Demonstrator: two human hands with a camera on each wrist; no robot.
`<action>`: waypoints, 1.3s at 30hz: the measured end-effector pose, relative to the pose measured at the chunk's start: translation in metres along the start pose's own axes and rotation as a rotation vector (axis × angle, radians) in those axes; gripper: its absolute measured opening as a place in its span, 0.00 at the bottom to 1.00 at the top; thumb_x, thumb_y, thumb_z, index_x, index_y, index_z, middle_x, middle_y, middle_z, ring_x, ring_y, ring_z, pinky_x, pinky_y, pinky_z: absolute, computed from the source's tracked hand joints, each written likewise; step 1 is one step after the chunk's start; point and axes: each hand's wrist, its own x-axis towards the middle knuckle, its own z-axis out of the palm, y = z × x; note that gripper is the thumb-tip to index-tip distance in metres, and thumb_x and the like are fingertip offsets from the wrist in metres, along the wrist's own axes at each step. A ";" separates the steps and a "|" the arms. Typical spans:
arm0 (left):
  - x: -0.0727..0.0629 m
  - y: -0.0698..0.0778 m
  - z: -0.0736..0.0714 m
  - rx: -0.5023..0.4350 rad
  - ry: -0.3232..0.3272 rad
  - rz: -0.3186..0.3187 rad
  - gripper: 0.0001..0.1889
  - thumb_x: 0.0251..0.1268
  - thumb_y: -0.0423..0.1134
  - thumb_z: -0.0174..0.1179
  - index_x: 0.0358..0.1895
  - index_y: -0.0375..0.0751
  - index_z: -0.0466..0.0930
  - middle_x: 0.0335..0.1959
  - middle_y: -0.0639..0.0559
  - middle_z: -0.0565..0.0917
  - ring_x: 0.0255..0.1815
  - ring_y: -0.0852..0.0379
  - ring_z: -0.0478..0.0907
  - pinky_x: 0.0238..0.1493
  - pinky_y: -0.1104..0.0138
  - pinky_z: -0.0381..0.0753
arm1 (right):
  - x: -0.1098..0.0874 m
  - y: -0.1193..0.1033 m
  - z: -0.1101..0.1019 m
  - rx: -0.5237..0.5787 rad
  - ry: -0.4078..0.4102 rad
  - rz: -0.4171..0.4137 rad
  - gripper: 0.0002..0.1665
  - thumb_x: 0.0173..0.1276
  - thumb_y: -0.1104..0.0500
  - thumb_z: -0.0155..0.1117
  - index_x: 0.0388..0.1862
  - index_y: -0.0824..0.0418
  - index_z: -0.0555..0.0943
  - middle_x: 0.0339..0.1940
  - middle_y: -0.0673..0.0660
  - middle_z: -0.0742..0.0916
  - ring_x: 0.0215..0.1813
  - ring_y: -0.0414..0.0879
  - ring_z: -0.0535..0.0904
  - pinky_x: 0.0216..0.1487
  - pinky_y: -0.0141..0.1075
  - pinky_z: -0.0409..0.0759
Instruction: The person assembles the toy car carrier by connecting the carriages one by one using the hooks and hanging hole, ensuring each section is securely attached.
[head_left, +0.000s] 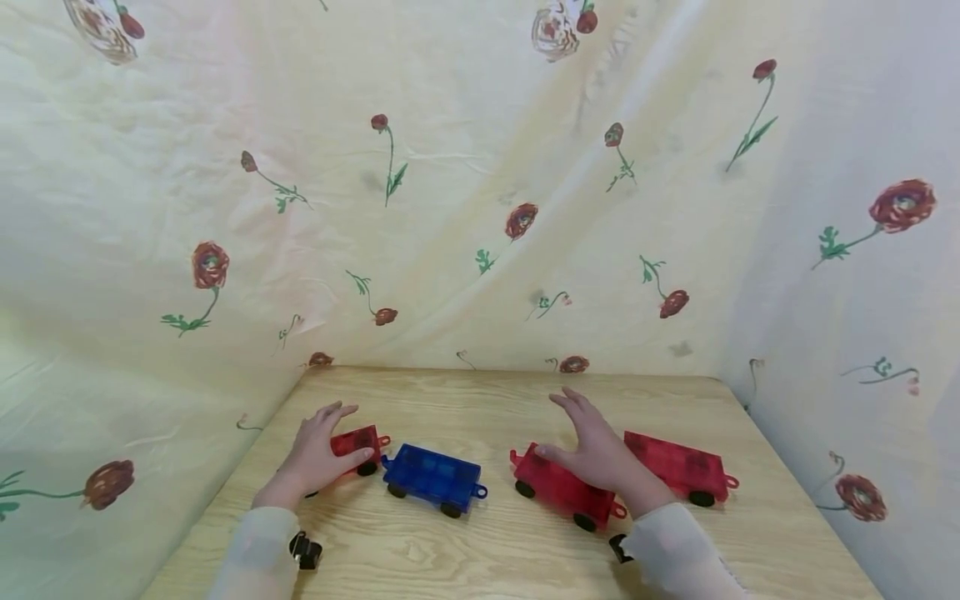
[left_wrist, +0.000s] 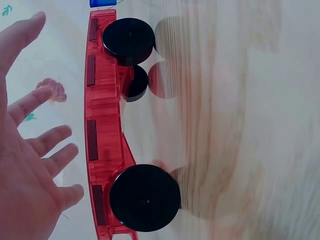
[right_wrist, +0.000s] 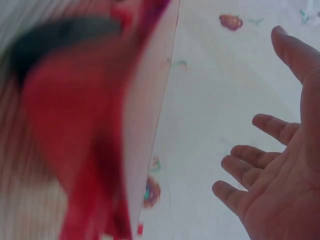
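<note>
My left hand [head_left: 318, 450] hovers over a translucent red toy train wagon [head_left: 358, 442] and hides part of it. In the left wrist view its fingers are spread, apart from the red wagon [left_wrist: 102, 110] with black wheels. To that wagon's right stands a blue toy wagon [head_left: 431, 473] with a hook at one end and a loop at the other. Over a second red wagon [head_left: 562, 492] is my right hand [head_left: 600, 450], its fingers extended. The right wrist view shows a blurred red wagon [right_wrist: 80, 100] beside the loosely spread fingers, with nothing in the palm.
Behind the right forearm stands another red wagon [head_left: 678, 467], partly covered. All wagons are on a light wooden table [head_left: 450, 392]. A cream cloth [head_left: 450, 250] with printed flowers hangs behind the table and along both sides. Black wrist camera mounts [head_left: 306, 550] sit near the sleeves.
</note>
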 end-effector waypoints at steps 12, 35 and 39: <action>-0.005 -0.005 0.006 -0.071 -0.015 -0.054 0.41 0.61 0.57 0.76 0.76 0.51 0.72 0.77 0.39 0.66 0.75 0.29 0.61 0.65 0.27 0.65 | 0.013 -0.041 0.038 0.070 -0.118 -0.054 0.51 0.66 0.38 0.77 0.82 0.49 0.65 0.85 0.56 0.61 0.81 0.62 0.62 0.73 0.63 0.67; -0.018 -0.017 0.007 -0.055 -0.034 -0.163 0.38 0.55 0.47 0.82 0.70 0.46 0.78 0.66 0.44 0.79 0.63 0.38 0.76 0.59 0.41 0.79 | 0.020 -0.072 0.088 0.074 -0.339 -0.152 0.33 0.67 0.41 0.77 0.67 0.50 0.80 0.77 0.59 0.72 0.75 0.58 0.70 0.70 0.55 0.75; -0.019 -0.019 0.007 -0.049 -0.020 -0.183 0.35 0.56 0.45 0.82 0.69 0.48 0.80 0.65 0.45 0.80 0.64 0.40 0.76 0.60 0.42 0.79 | 0.020 -0.072 0.089 0.040 -0.341 -0.170 0.34 0.65 0.38 0.77 0.65 0.50 0.81 0.72 0.54 0.76 0.70 0.54 0.74 0.68 0.53 0.77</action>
